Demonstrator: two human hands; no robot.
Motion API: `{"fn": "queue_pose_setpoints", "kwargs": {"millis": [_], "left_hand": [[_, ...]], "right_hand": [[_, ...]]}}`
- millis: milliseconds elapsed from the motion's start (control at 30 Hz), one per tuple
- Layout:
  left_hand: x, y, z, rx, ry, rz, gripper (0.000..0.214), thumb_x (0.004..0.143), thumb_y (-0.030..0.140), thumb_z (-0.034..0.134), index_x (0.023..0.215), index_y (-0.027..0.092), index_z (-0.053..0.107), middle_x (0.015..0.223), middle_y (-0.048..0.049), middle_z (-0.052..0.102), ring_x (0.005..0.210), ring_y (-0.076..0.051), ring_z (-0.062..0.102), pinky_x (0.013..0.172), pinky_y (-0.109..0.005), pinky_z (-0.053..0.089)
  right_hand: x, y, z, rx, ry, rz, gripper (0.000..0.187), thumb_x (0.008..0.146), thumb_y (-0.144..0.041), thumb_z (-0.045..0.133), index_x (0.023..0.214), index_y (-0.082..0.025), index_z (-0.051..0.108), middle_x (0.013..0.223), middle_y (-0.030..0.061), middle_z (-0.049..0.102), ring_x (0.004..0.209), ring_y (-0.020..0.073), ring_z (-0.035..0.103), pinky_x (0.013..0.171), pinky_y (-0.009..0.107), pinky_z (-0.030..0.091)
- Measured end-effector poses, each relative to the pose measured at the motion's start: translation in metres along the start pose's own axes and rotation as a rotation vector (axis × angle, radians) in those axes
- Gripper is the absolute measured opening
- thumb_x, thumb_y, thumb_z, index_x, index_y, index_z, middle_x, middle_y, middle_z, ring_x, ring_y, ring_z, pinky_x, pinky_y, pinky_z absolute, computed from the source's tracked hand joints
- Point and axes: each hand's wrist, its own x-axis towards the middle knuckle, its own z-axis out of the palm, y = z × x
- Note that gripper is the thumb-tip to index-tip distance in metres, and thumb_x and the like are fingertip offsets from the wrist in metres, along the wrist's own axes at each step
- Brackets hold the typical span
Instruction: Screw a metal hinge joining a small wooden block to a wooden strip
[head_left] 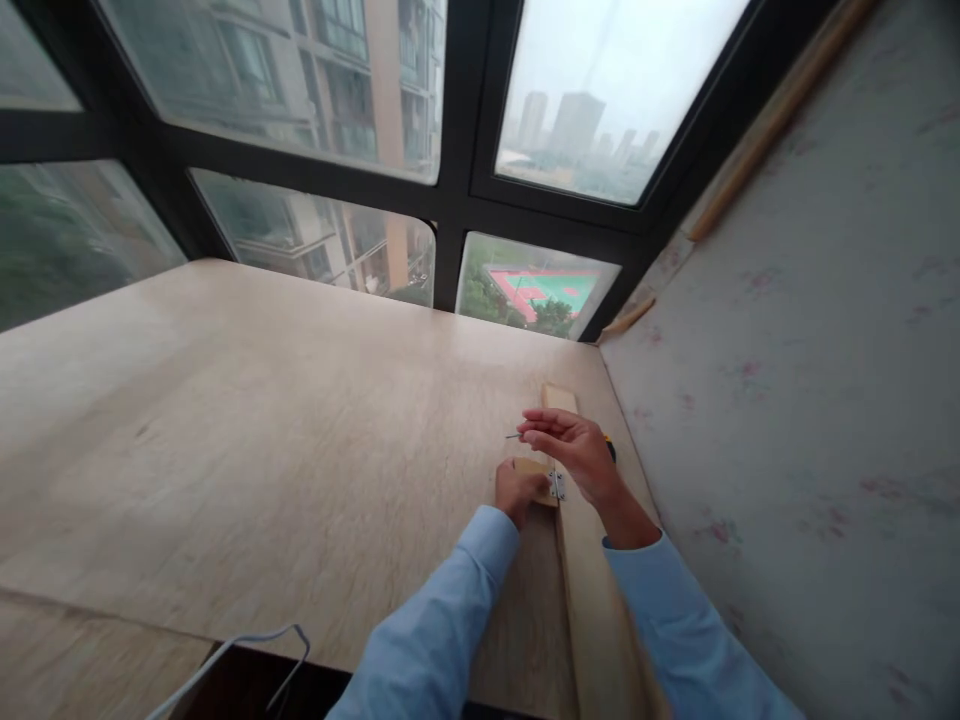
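A long pale wooden board (592, 590) runs along the wall side of the surface. Against its left edge sits a short wooden block (534, 466). A small silver metal hinge (557, 486) lies across the joint between the two. My left hand (517, 490) is closed on the block, its fingers beside the hinge. Just above, my right hand (574, 447) pinches a thin metal screw (512, 436) that points left; its far end is hidden by my fingers. Behind my right hand, a yellow and black object (610, 447) shows only in part.
The broad wooden surface (285, 430) reaches back to dark-framed windows (450, 210). A papered wall (795, 400) rises close on the right. At the lower left, a white cable (247, 637) curves over a dark opening (247, 690) at the front edge.
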Motion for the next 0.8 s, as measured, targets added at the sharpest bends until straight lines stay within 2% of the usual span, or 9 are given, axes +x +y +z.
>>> {"fn": "queue_pose_setpoints", "kwargs": {"millis": [100, 233, 433, 800], "left_hand": [[-0.001, 0.002, -0.004, -0.034, 0.027, -0.041, 0.029, 0.050, 0.002, 0.074, 0.070, 0.016, 0.058, 0.064, 0.0006, 0.065, 0.060, -0.017, 0.063, 0.057, -0.028, 0.050], [-0.002, 0.007, -0.006, -0.041, 0.031, -0.052, 0.031, 0.046, 0.006, 0.076, 0.070, 0.015, 0.058, 0.064, -0.0015, 0.067, 0.057, -0.017, 0.062, 0.055, -0.028, 0.050], [-0.002, 0.009, -0.005, 0.015, 0.058, -0.066, 0.033, 0.044, 0.007, 0.077, 0.070, 0.013, 0.059, 0.062, -0.0024, 0.067, 0.055, -0.016, 0.061, 0.051, -0.026, 0.049], [0.001, 0.008, -0.009, 0.053, 0.036, -0.093, 0.035, 0.045, 0.011, 0.079, 0.076, 0.011, 0.063, 0.066, -0.0039, 0.068, 0.059, -0.018, 0.064, 0.052, -0.026, 0.050]], "right_hand": [[-0.024, 0.015, -0.037, -0.091, 0.141, 0.006, 0.036, 0.066, -0.035, 0.083, 0.097, -0.018, 0.073, 0.092, 0.0096, 0.078, 0.086, 0.0229, 0.074, 0.082, 0.039, 0.060], [-0.047, 0.037, -0.060, -0.259, 0.223, -0.034, 0.035, 0.072, -0.040, 0.077, 0.099, -0.017, 0.073, 0.095, 0.0113, 0.078, 0.088, 0.0257, 0.075, 0.083, 0.041, 0.060], [-0.058, 0.060, -0.061, -0.553, 0.245, -0.194, 0.025, 0.082, -0.035, 0.067, 0.099, -0.019, 0.075, 0.092, 0.0087, 0.079, 0.082, 0.0236, 0.074, 0.080, 0.039, 0.060], [-0.062, 0.079, -0.065, -0.638, 0.138, -0.284, 0.023, 0.089, -0.033, 0.062, 0.104, -0.022, 0.074, 0.097, 0.0072, 0.078, 0.082, 0.0211, 0.073, 0.079, 0.036, 0.059]]}}
